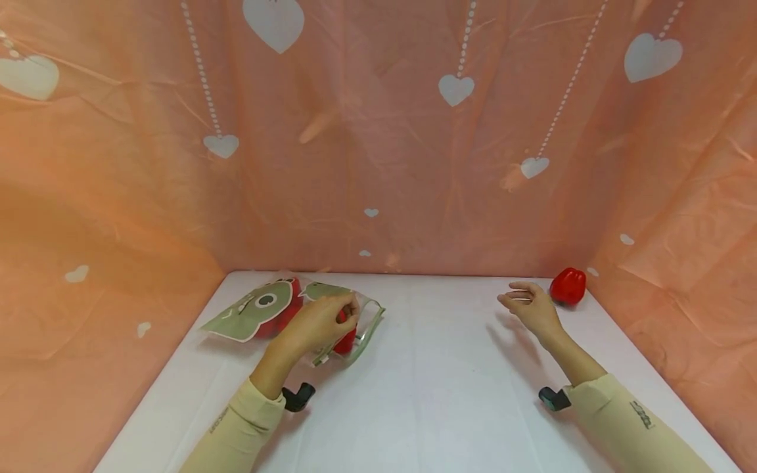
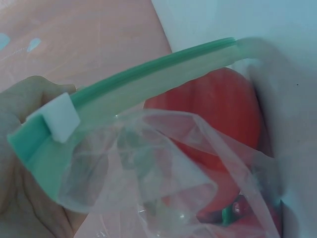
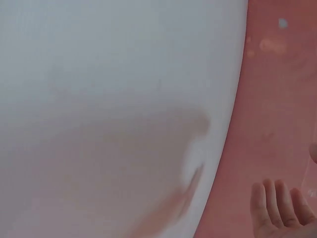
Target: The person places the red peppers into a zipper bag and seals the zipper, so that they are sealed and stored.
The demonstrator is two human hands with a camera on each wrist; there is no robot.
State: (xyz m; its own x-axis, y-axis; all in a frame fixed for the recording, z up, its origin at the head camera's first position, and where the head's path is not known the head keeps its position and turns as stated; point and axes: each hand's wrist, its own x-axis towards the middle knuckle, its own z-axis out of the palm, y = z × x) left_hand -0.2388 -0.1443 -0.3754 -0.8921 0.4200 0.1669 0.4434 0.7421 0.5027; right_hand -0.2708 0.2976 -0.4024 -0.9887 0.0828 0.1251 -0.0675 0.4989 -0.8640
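My left hand (image 1: 325, 318) grips the mouth of a clear zip bag (image 1: 239, 322) printed with a green cartoon face. In the left wrist view the hand (image 2: 29, 104) is at the green zip strip (image 2: 153, 74), beside its white slider (image 2: 62, 117). The bag gapes there, and a smooth red item (image 2: 218, 109) shows in its opening. More red shows through the plastic; how many things are inside cannot be told. My right hand (image 1: 535, 312) hovers over the table with nothing in it, fingers loosely extended. Just beyond it sits a shiny red bell pepper (image 1: 568, 287), apart from the fingers.
A white table (image 1: 432, 394) spreads beneath both hands. Orange-pink cloth (image 1: 402, 164) with white hearts hangs along the back and both sides. Dark camera mounts (image 1: 299, 397) stick out at the wrists.
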